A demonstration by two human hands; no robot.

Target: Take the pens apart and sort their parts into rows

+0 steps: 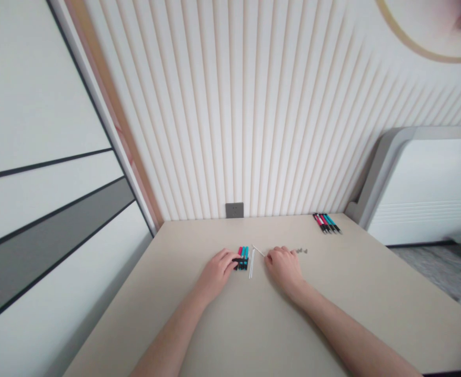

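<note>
My left hand [217, 272] rests on the beige table [175, 246], its fingers closed around a black pen barrel [238, 261]. That barrel lies crosswise over a tight row of pens with red and cyan parts [243, 257]. Just right of the row lie thin white tubes [251, 263]. My right hand [283, 268] sits on the table with its fingertips pinching the end of a thin white rod [259, 250]. Several small grey metal pieces [301, 251] lie just beyond those fingers.
A second row of pens [327, 222] with red and cyan parts lies at the far table edge. A wall socket [234, 210] sits above the back edge. A white-and-grey panelled cabinet [45, 209] lines the left side, and a white appliance [423, 188] stands at right.
</note>
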